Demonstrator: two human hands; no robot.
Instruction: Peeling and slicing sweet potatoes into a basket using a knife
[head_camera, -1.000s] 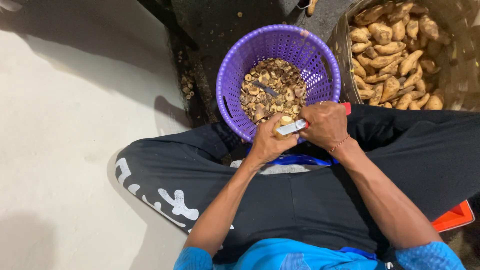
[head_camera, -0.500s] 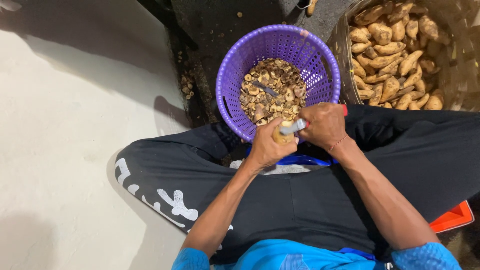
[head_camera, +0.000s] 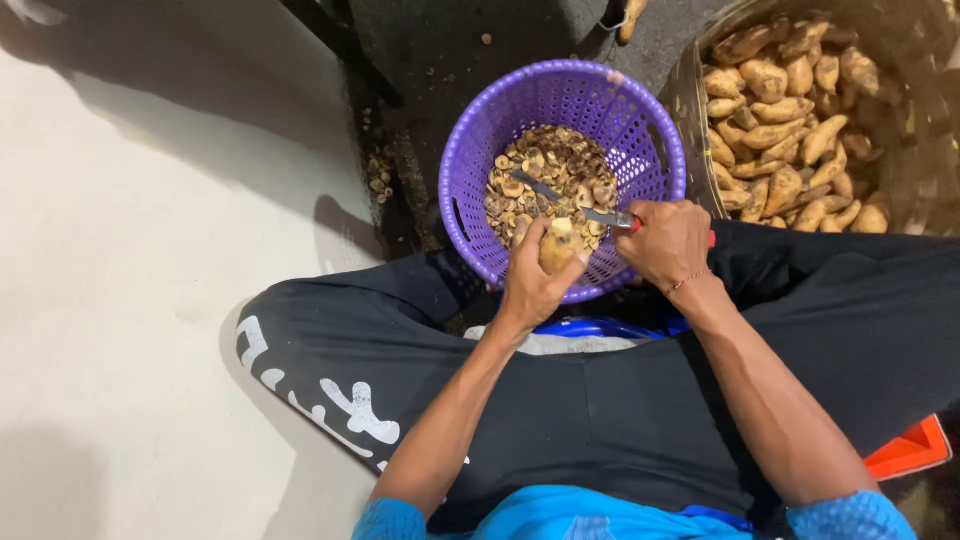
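Sitting on the pale floor (head_camera: 150, 300) with my legs spread, black trousers (head_camera: 560, 400) with a white pattern down my left leg filling the lower half of the view. Over on the left it's just that bare light floor with some shadows, then a dark strip of ground with a few scraps lying on it. My left hand (head_camera: 535, 280) is wrapped around a small yellowish root piece (head_camera: 557, 245), fingers closed on it, right at the near rim of the purple plastic basket (head_camera: 480, 130). That basket sits between my knees, its bottom covered with brownish cut ends and peelings (head_camera: 545, 175). My right hand (head_camera: 668, 240) is just beside the left, fist closed on a knife (head_camera: 580, 207) with a red handle, blade pointing left out over the peelings, just above the piece I'm holding. Further right there's a big brown basket (head_camera: 690, 100) heaped with whole tan roots (head_camera: 790, 120), touching the purple one. Something orange (head_camera: 910, 450) pokes out by my right leg.
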